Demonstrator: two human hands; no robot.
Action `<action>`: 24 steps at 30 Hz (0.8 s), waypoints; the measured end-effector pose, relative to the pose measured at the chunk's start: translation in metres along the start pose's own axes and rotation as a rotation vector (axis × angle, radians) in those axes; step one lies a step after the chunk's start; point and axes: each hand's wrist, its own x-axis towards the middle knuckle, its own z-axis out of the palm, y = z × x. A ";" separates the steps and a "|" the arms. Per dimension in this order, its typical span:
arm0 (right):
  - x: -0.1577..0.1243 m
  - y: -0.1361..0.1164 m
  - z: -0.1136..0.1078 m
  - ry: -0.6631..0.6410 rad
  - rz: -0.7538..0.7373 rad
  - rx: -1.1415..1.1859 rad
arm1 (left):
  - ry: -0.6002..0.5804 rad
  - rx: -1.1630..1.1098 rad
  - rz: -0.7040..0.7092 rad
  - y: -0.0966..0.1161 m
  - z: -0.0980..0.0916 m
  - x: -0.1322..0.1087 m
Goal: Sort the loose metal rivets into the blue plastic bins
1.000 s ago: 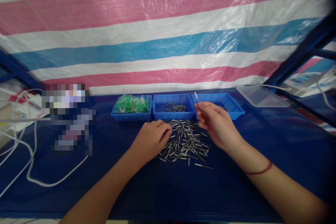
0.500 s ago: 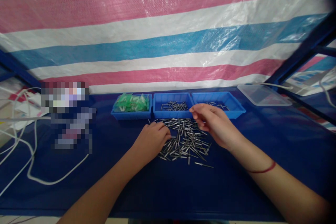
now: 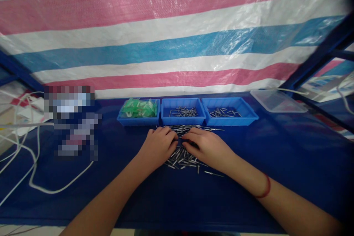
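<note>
Pile of metal pins [image 3: 181,158]: loose on the blue tabletop [image 3: 177,202], in its middle, nearer the far edge than the near one. A few pins lie strayed at the pile's rim.

Your left hand [image 3: 159,147]: palm down on the pile's left side, fingers bent and held close. Whether they pinch a pin, you cannot tell.

Your right hand [image 3: 208,148]: palm down on the pile's right side, fingers bent, their tips almost meeting those of the left. Grip likewise not readable. Red band [image 3: 264,190] at the wrist.

Three blue trays in a row just beyond the pile:
- left tray [image 3: 138,121], green pieces
- middle tray [image 3: 183,121], pins
- right tray [image 3: 233,121], pins

Clear plastic container [image 3: 276,102]: far right corner.

White cable [image 3: 44,190]: looped along the left edge.

Striped tarp [image 3: 177,44]: behind the far edge.
</note>
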 end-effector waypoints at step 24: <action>0.002 -0.003 0.003 0.288 0.092 0.369 | 0.281 -0.627 -0.118 0.002 -0.005 0.003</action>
